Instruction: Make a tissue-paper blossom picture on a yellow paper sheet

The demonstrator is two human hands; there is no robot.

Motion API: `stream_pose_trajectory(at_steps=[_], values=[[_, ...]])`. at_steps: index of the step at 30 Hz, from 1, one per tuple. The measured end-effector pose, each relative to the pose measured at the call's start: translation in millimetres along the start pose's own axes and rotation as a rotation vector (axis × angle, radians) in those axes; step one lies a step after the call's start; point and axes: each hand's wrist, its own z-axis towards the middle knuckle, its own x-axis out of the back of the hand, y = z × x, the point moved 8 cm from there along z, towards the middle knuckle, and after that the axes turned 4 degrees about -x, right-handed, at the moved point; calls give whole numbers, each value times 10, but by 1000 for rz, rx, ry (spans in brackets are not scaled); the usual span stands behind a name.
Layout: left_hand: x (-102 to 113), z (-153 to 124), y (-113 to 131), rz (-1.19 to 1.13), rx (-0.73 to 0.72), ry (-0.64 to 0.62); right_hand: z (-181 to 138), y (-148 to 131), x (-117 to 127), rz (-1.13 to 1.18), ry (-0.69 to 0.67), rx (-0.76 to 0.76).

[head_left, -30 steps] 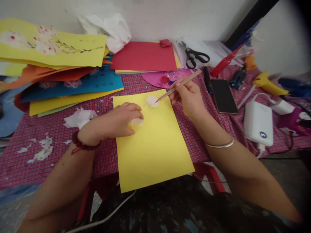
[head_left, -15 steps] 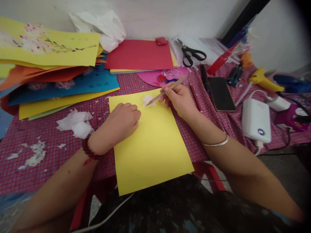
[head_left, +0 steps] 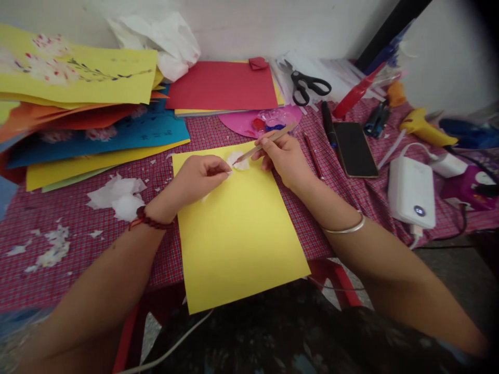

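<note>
A yellow paper sheet (head_left: pixel 241 234) lies on the red checked tablecloth (head_left: pixel 78 249) in front of me. Near its top edge sits a small clump of white tissue (head_left: pixel 238 161). My right hand (head_left: pixel 284 158) is closed on a thin wooden stick (head_left: pixel 265 143), whose tip touches the tissue clump. My left hand (head_left: pixel 200 174) rests on the sheet just left of the clump, fingers pinched together on a bit of white tissue that peeks out underneath.
Stacked coloured papers (head_left: pixel 86 104) lie at the back left, and a red sheet (head_left: pixel 224 85) at the back middle. Scissors (head_left: pixel 307 85), a black phone (head_left: pixel 354 149), a white power bank (head_left: pixel 413 192) and a yellow glue gun (head_left: pixel 424 130) are on the right. Torn tissue (head_left: pixel 117 195) lies to the left.
My left hand has moved up and right toward the tissue clump and pinched its fingers. The stick tip has shifted slightly left on the clump.
</note>
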Motion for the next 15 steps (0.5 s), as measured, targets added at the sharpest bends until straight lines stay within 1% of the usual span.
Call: stream_pose_trajectory(at_steps=[2,4,7,9,10,11,13,14,15], values=[[-39,54,13,51,-65,7,3,-3,2,-9,-2,5],[-66,95,-9,52,-80,20,3,-12,5,-18,-3,13],[-51,100,-73,-20,1,46,-2,-25,3,-20,-4,18],[2,65,-52,-91,32,57,-5,-29,-2,-13,-3,15],[22,43,-21,-133,34,37,-6,-31,-5,-8,-2,13],[16,22,14,-174,37,-19,-7,-33,-8,-4,0,10],[-65,-26,72,-201,48,-216,-10,-38,-13,1,5,4],[-108,-48,83,-171,54,-306,-11,-42,-14,2,9,1],[-136,-57,78,-118,56,-362,-14,-48,-15,3,12,-1]])
